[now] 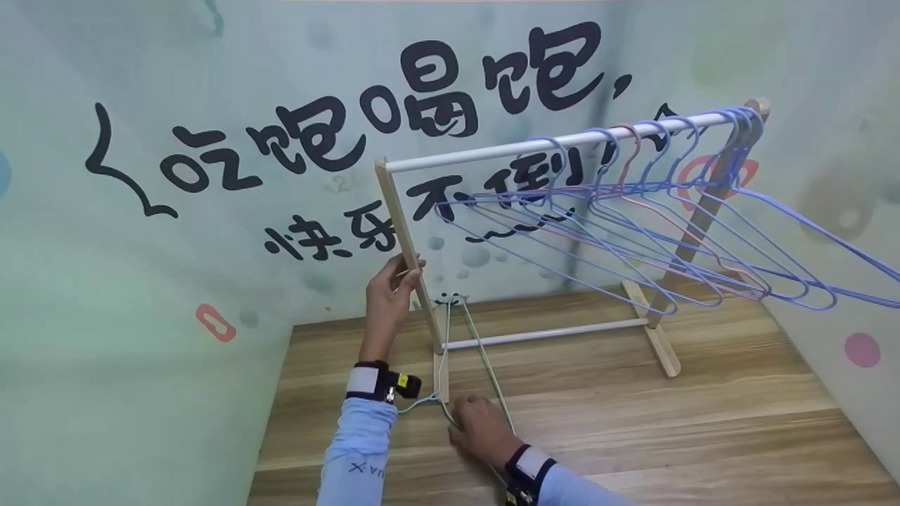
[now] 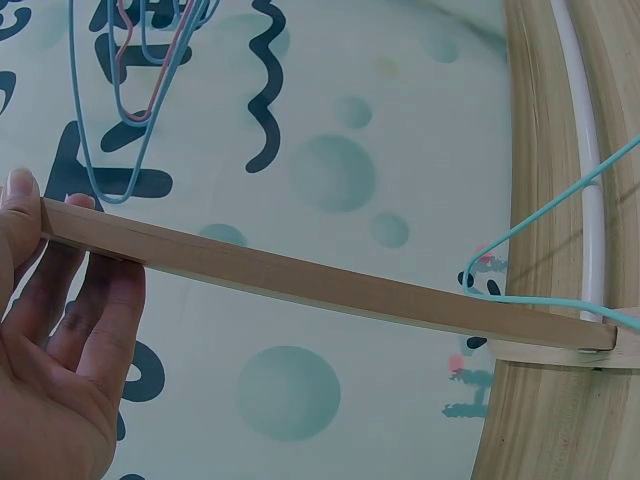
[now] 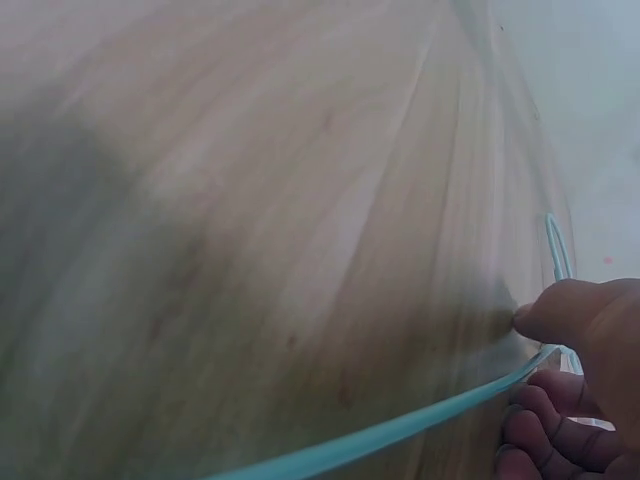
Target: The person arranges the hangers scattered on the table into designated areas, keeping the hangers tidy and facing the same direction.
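My left hand (image 1: 390,299) grips the near wooden upright (image 1: 396,214) of a small clothes rack. In the left wrist view the thumb lies on one side of this upright (image 2: 290,272) and the fingers on the other. Low over the tabletop, my right hand (image 1: 485,429) holds a teal wire clothes hanger (image 1: 486,358). Its wire (image 3: 390,432) runs between thumb and curled fingers in the right wrist view. The hanger's far end reaches past the rack's lower bar, beside the near upright. Part of the hanger is hidden behind the right hand.
Several blue hangers (image 1: 801,218) and a pink hanger (image 1: 636,144) hang from the white top bar (image 1: 464,153), mostly toward its far end. A lower white bar (image 1: 548,334) joins the uprights above wooden feet (image 1: 664,351). Printed walls enclose the wood-grain tabletop (image 1: 633,436).
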Available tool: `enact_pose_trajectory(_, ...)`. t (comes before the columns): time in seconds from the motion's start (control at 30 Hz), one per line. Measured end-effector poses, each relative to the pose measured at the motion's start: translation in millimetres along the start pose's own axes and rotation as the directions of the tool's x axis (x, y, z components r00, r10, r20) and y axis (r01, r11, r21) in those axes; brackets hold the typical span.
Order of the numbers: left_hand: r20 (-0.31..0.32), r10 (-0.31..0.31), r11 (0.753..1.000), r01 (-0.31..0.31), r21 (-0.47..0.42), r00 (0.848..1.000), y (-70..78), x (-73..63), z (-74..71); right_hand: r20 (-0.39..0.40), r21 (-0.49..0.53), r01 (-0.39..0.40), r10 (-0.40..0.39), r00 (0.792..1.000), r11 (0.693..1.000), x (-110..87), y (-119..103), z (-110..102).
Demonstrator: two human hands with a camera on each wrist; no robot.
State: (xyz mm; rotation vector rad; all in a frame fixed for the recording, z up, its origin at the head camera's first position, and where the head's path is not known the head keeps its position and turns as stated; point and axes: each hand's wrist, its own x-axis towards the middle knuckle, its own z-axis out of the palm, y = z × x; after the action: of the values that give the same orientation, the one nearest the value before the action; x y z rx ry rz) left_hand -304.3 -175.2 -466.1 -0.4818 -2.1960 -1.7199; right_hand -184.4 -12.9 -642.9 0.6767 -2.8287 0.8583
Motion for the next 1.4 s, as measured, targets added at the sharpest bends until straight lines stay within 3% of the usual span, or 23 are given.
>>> enact_pose_trajectory(0.03,-0.002,-0.003,1.000,0.003,-0.001,1.000,-5.2,1.2,0.0,0.005,0.012,-0.004,0.004,1.000,1.000,0.0,0.1,-0.4)
enact_pose_trajectory(0.37,-0.006,-0.041,0.999,0.041,0.016,0.999,-3.4,0.8,0.0,0.015,0.063,-0.020,0.019,1.000,0.998,-2.7,0.3,-4.2)
enact_pose_trajectory(0.6,-0.007,-0.009,1.000,0.009,0.009,1.000,-3.9,1.5,0.0,0.035,0.092,-0.026,0.023,0.999,0.995,-5.0,4.3,-7.1)
enact_pose_trajectory(0.83,-0.011,-0.023,1.000,0.023,0.006,1.000,-3.0,2.2,0.1,0.051,0.130,-0.023,0.016,0.999,0.991,-7.1,8.2,-10.4)
enact_pose_trajectory(1.1,-0.005,-0.045,0.998,0.045,0.039,0.999,-2.0,1.2,0.7,0.051,0.125,-0.029,0.023,0.998,0.992,-9.6,9.7,-16.5)
enact_pose_trajectory(1.4,-0.015,-0.021,0.999,0.021,0.026,1.000,-4.3,1.1,0.7,0.021,0.105,0.006,-0.009,1.000,0.994,-15.4,13.3,-36.6)
